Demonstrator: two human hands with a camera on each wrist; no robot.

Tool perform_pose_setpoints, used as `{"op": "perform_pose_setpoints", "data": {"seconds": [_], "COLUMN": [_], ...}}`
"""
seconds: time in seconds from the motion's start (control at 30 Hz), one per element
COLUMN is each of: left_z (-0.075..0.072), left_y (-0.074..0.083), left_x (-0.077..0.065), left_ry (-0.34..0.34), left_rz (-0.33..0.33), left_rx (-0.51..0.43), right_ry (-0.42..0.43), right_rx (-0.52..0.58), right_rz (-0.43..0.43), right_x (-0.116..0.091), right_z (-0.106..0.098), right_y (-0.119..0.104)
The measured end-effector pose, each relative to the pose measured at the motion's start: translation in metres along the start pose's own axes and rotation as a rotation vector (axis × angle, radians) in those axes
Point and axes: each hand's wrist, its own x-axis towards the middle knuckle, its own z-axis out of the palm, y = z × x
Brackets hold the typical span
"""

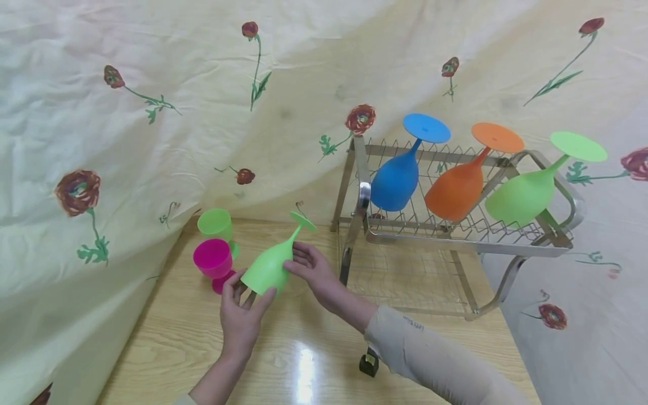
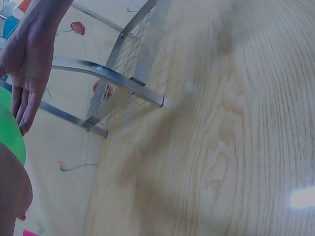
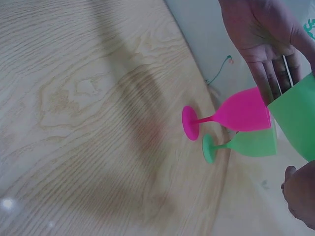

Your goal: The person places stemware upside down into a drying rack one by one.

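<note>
Tilting a cup above the table

The held cup point(image 1: 267, 269) is off the table point(image 1: 177, 349), to the right of the pink cup point(image 1: 212, 257), its mouth low toward the left hand point(image 1: 240, 323) and its foot high. That hand grips the bowl by the rim, thumb on the near side. The right hand point(image 1: 321, 275) touches the bowl near the stem; I cannot tell whether it pinches or merely steadies.

To handle it well, I would hold the rim lightly, as a thin wall could flex, and let the other hand guide the bowl rather than lean on the slim stem. The pink cup sits close by, so a wide swing might knock it.

The pink cup and the standing green cup point(image 1: 215, 224) are upright, mouths up, with no contents showing. The rack point(image 1: 476, 245) holds the blue cup point(image 1: 397, 180), orange cup point(image 1: 458, 191) and racked green cup point(image 1: 523, 197), all tilted, feet up, insides hidden
</note>
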Motion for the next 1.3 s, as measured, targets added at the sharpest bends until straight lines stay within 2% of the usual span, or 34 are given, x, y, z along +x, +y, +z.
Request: {"op": "perform_pose_setpoints", "data": {"seconds": [0.4,0.83,1.3], "left_z": [-0.001,0.002,0.006], "left_y": [0.001,-0.001,-0.006], "left_x": [0.0,0.0,-0.001], "left_ry": [-0.003,0.037,0.054], "left_rz": [0.009,0.0,-0.043], "left_rx": [-0.033,-0.067,-0.075], "right_ry": [0.023,0.045,0.062], "right_rx": [-0.04,-0.058,-0.08], "right_rz": [0.034,-0.042,-0.061], "right_x": [0.0,-0.002,0.0], "right_z": [0.008,0.02,0.022], "right_y": [-0.004,-0.002,-0.002]}}
